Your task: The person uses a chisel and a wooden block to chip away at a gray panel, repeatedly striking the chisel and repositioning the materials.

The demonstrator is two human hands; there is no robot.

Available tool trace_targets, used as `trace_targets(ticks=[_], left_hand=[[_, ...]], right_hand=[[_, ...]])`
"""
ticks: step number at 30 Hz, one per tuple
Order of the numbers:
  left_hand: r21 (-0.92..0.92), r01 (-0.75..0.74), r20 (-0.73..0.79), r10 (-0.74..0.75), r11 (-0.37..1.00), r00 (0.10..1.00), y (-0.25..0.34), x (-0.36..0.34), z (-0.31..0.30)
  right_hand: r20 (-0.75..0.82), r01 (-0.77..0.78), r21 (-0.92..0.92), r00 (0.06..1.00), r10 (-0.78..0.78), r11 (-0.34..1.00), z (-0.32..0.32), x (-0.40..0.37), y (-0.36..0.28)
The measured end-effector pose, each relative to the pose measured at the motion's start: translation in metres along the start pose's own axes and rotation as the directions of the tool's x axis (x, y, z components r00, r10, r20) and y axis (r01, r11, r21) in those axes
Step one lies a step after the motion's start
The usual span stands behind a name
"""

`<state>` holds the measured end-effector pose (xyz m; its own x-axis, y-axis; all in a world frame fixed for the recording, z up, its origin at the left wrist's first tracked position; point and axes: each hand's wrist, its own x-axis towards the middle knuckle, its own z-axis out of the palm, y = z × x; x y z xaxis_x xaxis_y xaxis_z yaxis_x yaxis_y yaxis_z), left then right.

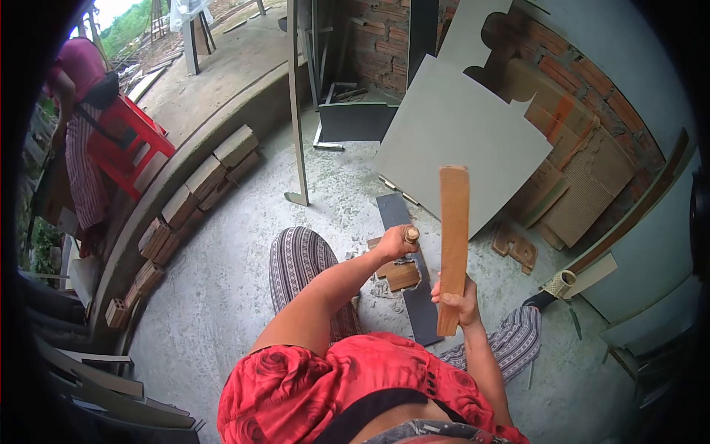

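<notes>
My left hand (393,247) is closed round a tool with a round wooden handle (411,234); its working end is hidden from above. Under that fist, a brown wooden piece (403,277) rests on a long dark board (419,302), with pale chips scattered about it. My right hand (462,300) grips a flat wooden bar (454,237) near its lower end, holding it raised in front of the board. The bar and the tool are apart.
A grey panel (458,140) and cardboard (584,185) lean by the brick wall. A cut-out wooden piece (513,249) lies at right. Bricks (201,178) line the curved ledge at left. Beyond it, another person (78,96) stands by a red stool (129,144).
</notes>
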<state>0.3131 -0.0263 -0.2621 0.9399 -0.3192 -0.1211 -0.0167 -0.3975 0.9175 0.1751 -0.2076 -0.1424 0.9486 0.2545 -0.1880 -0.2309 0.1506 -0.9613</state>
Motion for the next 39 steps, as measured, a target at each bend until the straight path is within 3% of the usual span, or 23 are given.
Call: trace_targets(ticks=[2, 4, 6, 7, 8, 9, 10, 11, 13, 14, 15, 16, 18, 20, 23, 25, 26, 28, 30, 32, 33, 35, 39], left_hand=[[0.028, -0.079, -0.043, 0.080, 0.996, 0.996, -0.004, 0.000, 0.004], [0.078, -0.130, -0.034, 0.133, 0.988, 0.991, -0.004, -0.001, 0.006], [0.093, -0.137, -0.027, 0.140, 0.986, 0.990, -0.008, -0.001, 0.007], [0.011, -0.085, -0.042, 0.085, 0.996, 0.996, -0.015, 0.000, 0.007], [-0.069, -0.033, -0.055, 0.029, 0.997, 0.998, -0.013, 0.000, 0.002], [-0.038, -0.009, -0.065, 0.006, 0.999, 0.998, -0.010, 0.003, -0.001], [-0.036, -0.005, -0.073, 0.003, 0.999, 0.997, -0.009, 0.002, -0.003], [-0.026, -0.015, -0.040, 0.014, 1.000, 0.999, -0.009, 0.000, -0.003], [0.024, -0.046, -0.009, 0.046, 0.999, 0.999, -0.006, -0.004, -0.002], [0.025, -0.050, -0.010, 0.050, 0.998, 0.999, -0.006, -0.004, -0.001], [0.025, -0.028, 0.016, 0.028, 0.999, 0.999, -0.007, -0.002, 0.000], [0.025, -0.008, 0.041, 0.007, 1.000, 0.999, -0.006, 0.000, 0.002], [0.082, 0.020, 0.048, -0.024, 0.996, 0.999, -0.004, 0.006, 0.004], [0.162, 0.026, 0.091, -0.041, 0.987, 0.995, -0.001, 0.006, 0.004], [0.179, 0.002, 0.097, -0.019, 0.984, 0.995, -0.001, 0.002, 0.007], [0.238, -0.018, 0.157, -0.020, 0.971, 0.987, -0.002, 0.001, 0.006], [0.243, -0.020, 0.161, -0.020, 0.970, 0.987, -0.002, 0.002, 0.006], [0.211, 0.028, 0.112, -0.052, 0.977, 0.992, 0.001, 0.000, 0.003], [0.175, 0.045, 0.095, -0.063, 0.983, 0.993, 0.009, 0.003, -0.003], [0.147, 0.100, -0.055, -0.093, 0.984, 0.994, 0.013, 0.010, -0.007], [0.130, 0.086, -0.107, -0.072, 0.988, 0.992, 0.018, 0.012, -0.010], [0.036, 0.079, -0.136, -0.074, 0.996, 0.988, 0.017, 0.017, -0.013], [-0.124, 0.062, -0.202, -0.086, 0.990, 0.976, 0.023, 0.017, -0.031]], right_hand=[[0.002, 0.219, 0.143, 0.975, -0.222, 0.965, 0.002, -0.004, 0.001], [0.027, 0.240, 0.190, 0.968, -0.249, 0.952, -0.001, 0.001, 0.023], [-0.093, -0.021, -0.165, 0.996, 0.006, 0.986, -0.016, 0.011, 0.059], [-0.171, -0.111, -0.242, 0.983, 0.071, 0.964, -0.025, 0.015, 0.083], [-0.224, -0.328, 0.029, 0.919, 0.326, 0.944, -0.031, 0.014, 0.082], [-0.173, -0.290, 0.348, 0.915, 0.365, 0.891, -0.036, 0.012, 0.082], [-0.110, -0.242, 0.630, 0.913, 0.393, 0.738, -0.042, 0.011, 0.081], [-0.106, -0.248, 0.628, 0.912, 0.397, 0.738, -0.056, 0.013, 0.084], [-0.409, -0.060, 0.509, 0.861, 0.302, 0.859, -0.090, 0.024, 0.095], [-0.409, -0.056, 0.507, 0.862, 0.297, 0.860, -0.103, 0.027, 0.101], [-0.561, -0.085, 0.223, 0.803, 0.199, 0.971, -0.116, 0.028, 0.108], [-0.671, -0.144, -0.080, 0.740, 0.054, 0.986, -0.125, 0.027, 0.115], [-0.685, -0.404, -0.208, 0.710, 0.162, 0.891, -0.136, 0.017, 0.135], [-0.798, -0.775, -0.475, 0.579, 0.167, 0.417, -0.127, 0.005, 0.148], [-0.819, -0.819, -0.465, 0.543, 0.189, 0.336, -0.136, -0.006, 0.193], [-0.815, -0.873, -0.413, 0.481, 0.324, 0.259, -0.152, -0.002, 0.209], [-0.814, -0.873, -0.409, 0.480, 0.326, 0.264, -0.151, 0.001, 0.209], [-0.788, -0.793, -0.606, 0.610, 0.090, 0.066, -0.136, 0.006, 0.205], [-0.562, -0.547, -0.826, 0.818, -0.124, 0.136, -0.121, 0.023, 0.224], [-0.334, -0.330, -0.924, 0.942, 0.012, 0.193, -0.089, 0.035, 0.222], [-0.333, -0.329, -0.924, 0.943, 0.015, 0.193, -0.069, 0.031, 0.218], [-0.413, -0.459, -0.884, 0.855, 0.315, 0.086, -0.036, 0.027, 0.210], [-0.429, -0.445, -0.895, 0.862, 0.269, 0.000, -0.028, 0.027, 0.225]])
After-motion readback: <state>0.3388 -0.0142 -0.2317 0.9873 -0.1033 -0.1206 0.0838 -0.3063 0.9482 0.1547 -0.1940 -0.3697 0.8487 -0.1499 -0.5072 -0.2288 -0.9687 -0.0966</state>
